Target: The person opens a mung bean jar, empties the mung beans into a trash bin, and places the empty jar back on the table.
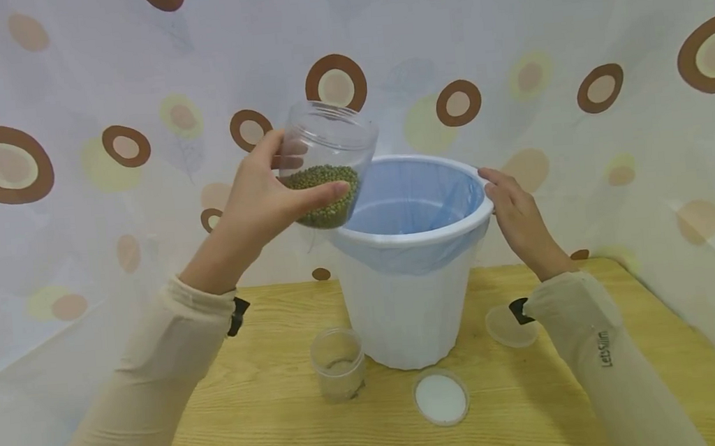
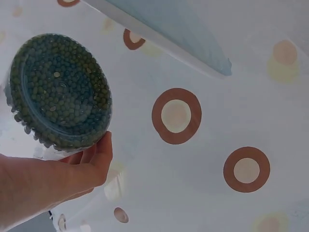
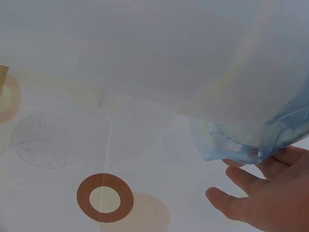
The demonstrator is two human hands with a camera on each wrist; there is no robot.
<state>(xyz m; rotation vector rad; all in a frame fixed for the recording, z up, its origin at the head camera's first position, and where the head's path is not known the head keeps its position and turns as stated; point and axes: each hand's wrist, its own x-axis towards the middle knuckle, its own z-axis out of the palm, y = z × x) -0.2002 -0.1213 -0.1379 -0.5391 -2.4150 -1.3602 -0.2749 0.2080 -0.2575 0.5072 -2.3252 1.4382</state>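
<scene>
My left hand grips a clear plastic jar, raised beside the bin's left rim and tilted a little to the right. Green mung beans fill the lower part of the jar; in the left wrist view the beans show through its base. A white trash bin stands upright, lined with a blue plastic bag folded over the rim. At the bin's right rim rests my right hand. Its fingers extend, spread, beside the liner in the right wrist view.
On the wooden table, a second clear jar stands open at the bin's front left. A round lid with a white disc lies in front, and a translucent lid lies near the right sleeve. A patterned curtain hangs behind.
</scene>
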